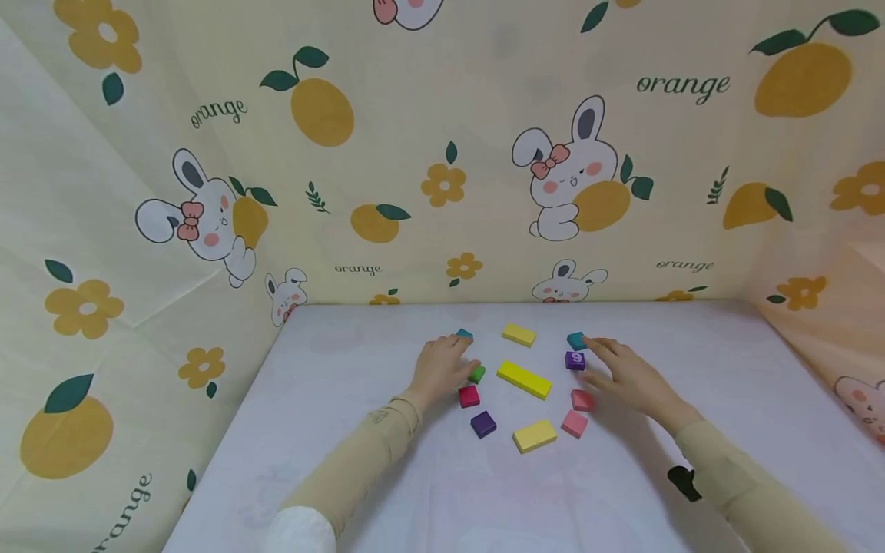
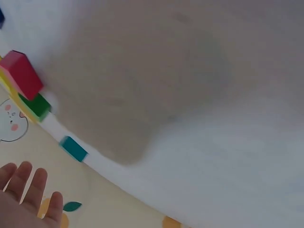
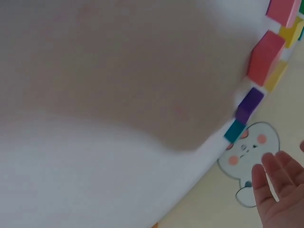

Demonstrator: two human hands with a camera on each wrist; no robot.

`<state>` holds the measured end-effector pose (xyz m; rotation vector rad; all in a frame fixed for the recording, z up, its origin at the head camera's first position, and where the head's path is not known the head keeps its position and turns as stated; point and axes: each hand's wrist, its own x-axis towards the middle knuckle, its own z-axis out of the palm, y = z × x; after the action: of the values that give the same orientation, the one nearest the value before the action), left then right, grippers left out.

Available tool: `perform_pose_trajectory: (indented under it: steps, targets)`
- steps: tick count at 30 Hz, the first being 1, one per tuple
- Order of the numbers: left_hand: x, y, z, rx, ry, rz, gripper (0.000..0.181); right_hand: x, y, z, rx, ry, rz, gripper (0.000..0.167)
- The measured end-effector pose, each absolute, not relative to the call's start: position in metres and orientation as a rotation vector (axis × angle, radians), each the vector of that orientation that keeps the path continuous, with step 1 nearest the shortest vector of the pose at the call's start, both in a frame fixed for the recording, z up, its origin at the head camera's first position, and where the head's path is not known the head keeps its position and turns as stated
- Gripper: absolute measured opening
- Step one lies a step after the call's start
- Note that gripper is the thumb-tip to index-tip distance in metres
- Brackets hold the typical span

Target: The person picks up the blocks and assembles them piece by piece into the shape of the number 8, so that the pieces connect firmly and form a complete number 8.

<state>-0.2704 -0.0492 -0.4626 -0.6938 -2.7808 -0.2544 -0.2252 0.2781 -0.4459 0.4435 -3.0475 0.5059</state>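
Observation:
In the head view my left hand [image 1: 437,370] is over the left side of a group of coloured blocks, fingers extended. Its fingertips overlap a teal block [image 1: 464,333], and the thumb is by a green block [image 1: 477,374]; contact is unclear. A red block [image 1: 469,396] and a dark purple block [image 1: 483,424] lie nearer. On the other side, my right hand [image 1: 634,382] reaches in with straight fingers, close to another teal block [image 1: 576,341] and a purple block marked 9 [image 1: 575,361]. Both wrist views show spread fingers holding nothing.
Between the hands lie a yellow block [image 1: 518,335], a long yellow block [image 1: 524,380] and a pale yellow block [image 1: 535,436]. Two pink blocks, one nearer [image 1: 575,424] and one farther [image 1: 582,400], sit at right. A patterned cloth [image 1: 415,230] hangs behind the white table [image 1: 332,369].

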Motion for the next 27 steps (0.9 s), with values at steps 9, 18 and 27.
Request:
perform_pose_trajectory:
  steps: [9, 18, 27]
  targets:
    - [-0.274, -0.023, -0.461, -0.828, -2.779, -0.287, 0.033, -0.232, 0.253, -0.449, 0.487, -3.038, 0.561, 0.052]
    - [-0.271, -0.004, -0.469, -0.886, -2.804, -0.184, 0.037, -0.235, 0.232, -0.457, 0.487, -3.115, 0.623, 0.039]
    - [-0.272, 0.007, -0.473, -0.845, -2.908, -0.075, 0.039, -0.232, 0.217, -0.458, 0.524, -3.135, 0.609, 0.035]
